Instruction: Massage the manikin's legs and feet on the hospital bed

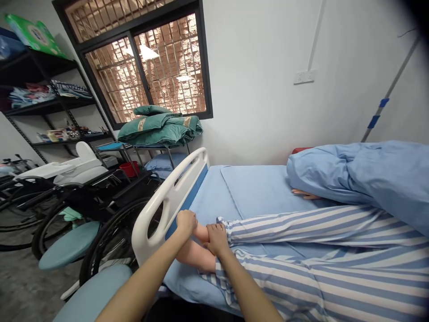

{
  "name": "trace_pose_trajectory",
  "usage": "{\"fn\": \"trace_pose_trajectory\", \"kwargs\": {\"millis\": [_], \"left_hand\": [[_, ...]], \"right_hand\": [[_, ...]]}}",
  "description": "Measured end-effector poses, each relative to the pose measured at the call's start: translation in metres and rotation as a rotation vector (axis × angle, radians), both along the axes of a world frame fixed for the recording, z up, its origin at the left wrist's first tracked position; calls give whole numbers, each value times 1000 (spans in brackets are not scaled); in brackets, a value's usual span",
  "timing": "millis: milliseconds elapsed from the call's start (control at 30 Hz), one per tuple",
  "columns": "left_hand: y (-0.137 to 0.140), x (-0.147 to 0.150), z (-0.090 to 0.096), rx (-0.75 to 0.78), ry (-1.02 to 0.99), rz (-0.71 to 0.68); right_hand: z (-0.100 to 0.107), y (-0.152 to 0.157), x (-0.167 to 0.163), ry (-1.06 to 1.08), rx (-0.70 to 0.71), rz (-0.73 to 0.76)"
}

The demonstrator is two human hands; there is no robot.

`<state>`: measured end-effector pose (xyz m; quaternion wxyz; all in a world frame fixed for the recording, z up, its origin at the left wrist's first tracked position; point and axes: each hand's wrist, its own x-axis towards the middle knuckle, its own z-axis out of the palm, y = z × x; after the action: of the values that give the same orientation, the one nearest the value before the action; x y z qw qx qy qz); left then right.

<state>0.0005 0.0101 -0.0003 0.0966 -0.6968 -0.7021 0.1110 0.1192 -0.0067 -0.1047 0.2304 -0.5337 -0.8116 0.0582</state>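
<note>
A figure that looks like a care manikin lies on the bed in blue-and-white striped trousers (288,226), its bare feet toward the footboard. My left hand (186,221) is closed around the far foot at its toe end, just beside the footboard. My right hand (217,238) wraps over the far ankle (201,233), close to the trouser cuff. The near lower leg (197,257) rests on the sheet below my hands, partly behind my left forearm. A bunched blue quilt (362,172) covers the upper body, and one manikin hand (305,194) shows under its edge.
The white footboard (174,188) rises at the bed's left end. Beyond it stand wheelchairs (117,214), pale green stools (72,246) and a loaded shelf rack (43,107). Folded green quilts (161,127) lie under the window. A pole (385,98) stands at the back right.
</note>
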Motion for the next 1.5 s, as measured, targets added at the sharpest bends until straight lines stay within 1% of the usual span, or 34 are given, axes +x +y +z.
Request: {"fn": "trace_pose_trajectory", "kwargs": {"millis": [133, 233, 367, 567, 633, 700, 800, 900, 967, 1100, 1167, 1233, 1333, 1433, 1500], "left_hand": [[20, 12, -9, -64, 26, 57], [22, 15, -13, -45, 9, 53], [7, 10, -10, 46, -28, -21], [-11, 0, 4, 71, -65, -70], [-17, -6, 5, 99, -74, -77], [-27, -15, 0, 160, -83, -93], [-49, -29, -13, 269, -80, -83], [-67, -37, -22, 309, -59, -42], [-68, -36, -20, 256, -45, -74], [-55, -22, -9, 12, -1, -208], [-50, -14, -8, -80, 41, -223], [-48, -8, -8, -125, 72, -212], [-51, -8, -9, -115, 42, -200], [-55, -12, -8, -34, -65, -176], [-58, -15, -7, 41, -133, -136]], "right_hand": [[-2, 3, 0, 10, -14, -1], [-1, 4, 0, 8, -18, 4], [2, 1, 1, -17, -36, 6], [6, -3, 2, -31, -34, 6], [6, -3, 2, -29, -31, 5], [6, -2, 2, -23, -23, 11], [6, -2, 2, -14, -18, 20], [8, -4, 2, 0, -19, 21], [11, -6, 2, 1, -23, 22], [15, -8, 1, -39, -56, 17], [16, -8, 1, -56, -53, 11], [17, -8, 0, -73, -48, 16], [23, -14, -1, -92, -39, 22], [32, -29, -4, -57, 26, -6], [37, -43, -5, -25, 67, 20]]}}
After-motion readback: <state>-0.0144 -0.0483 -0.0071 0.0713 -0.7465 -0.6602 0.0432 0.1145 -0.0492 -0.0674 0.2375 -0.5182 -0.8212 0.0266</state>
